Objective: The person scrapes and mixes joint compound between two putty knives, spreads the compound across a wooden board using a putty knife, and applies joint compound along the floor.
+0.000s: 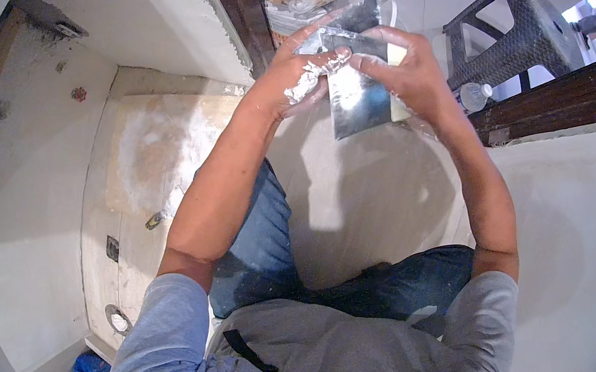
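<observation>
White plastered walls and a pale floor are seen all round, with a plaster-dusted wooden board (pixel 155 169) lying low, well left of the fingers. Both forearms are raised from the lower edge, elbows bent, hands met at chest height. Left hand (pixel 296 77) is curled, fingers closed together around a lump of white putty (pixel 309 83), its fingertips touching a metal blade. Right hand (pixel 408 71) is clamped on a flat steel putty knife (pixel 356 103), thumb on the face, fingers wrapped behind; the blade hangs just below the fingertips, smeared, shiny grey, rectangular. A second dark blade (pixel 357 17) shows just above the fingers; which hand holds it cannot be told. Right of the fingers, well apart, a dark woven-pattern plastic stool (pixel 508 36) stands, a small plastic bottle (pixel 474 93) beside it, behind a dark wooden frame (pixel 558 106). Blue jeans and grey shirt below.
</observation>
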